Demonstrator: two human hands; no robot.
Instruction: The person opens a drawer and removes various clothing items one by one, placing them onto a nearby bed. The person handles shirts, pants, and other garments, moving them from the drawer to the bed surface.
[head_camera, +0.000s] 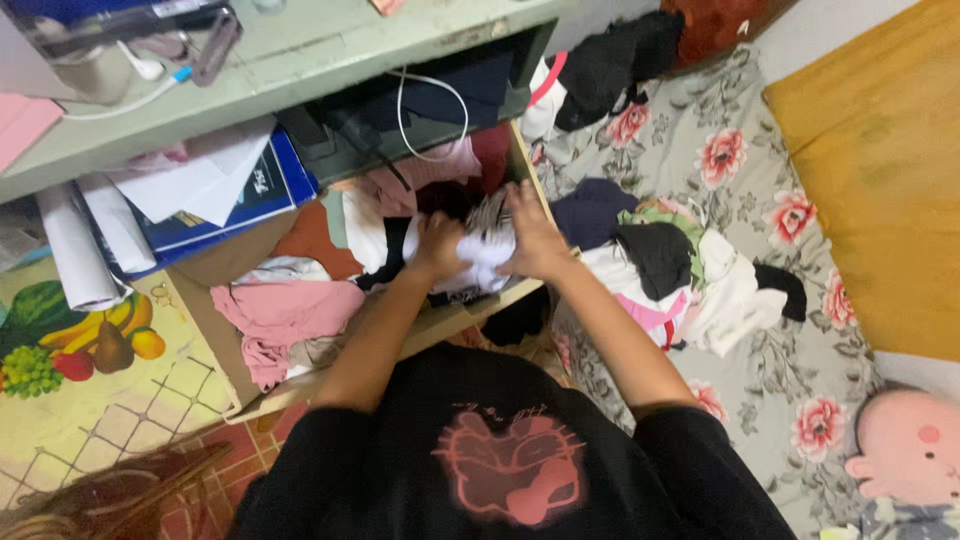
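Black tee on the person fills the bottom edge, both forearms reaching forward into an open drawer (470, 318). Left hand (438, 245) and right hand (535, 238) meet over a white cloth (488, 247); the cloth sits between them, pinched from both sides, left fingers curled on it, right palm laid flat along its right edge. It lies in the drawer's right part, on top of dark and striped clothes. Left of the hands, a pink garment (283, 315) bunched in the drawer's near-left corner, a rust-coloured one (312, 240) behind it. Right of the drawer, a clothes pile (670, 260) on a floral bedsheet (800, 330), just beside the right hand. Farther up, a white cable (432, 118) hangs under the grey-green tabletop (330, 45); papers (190, 180) stacked at left.
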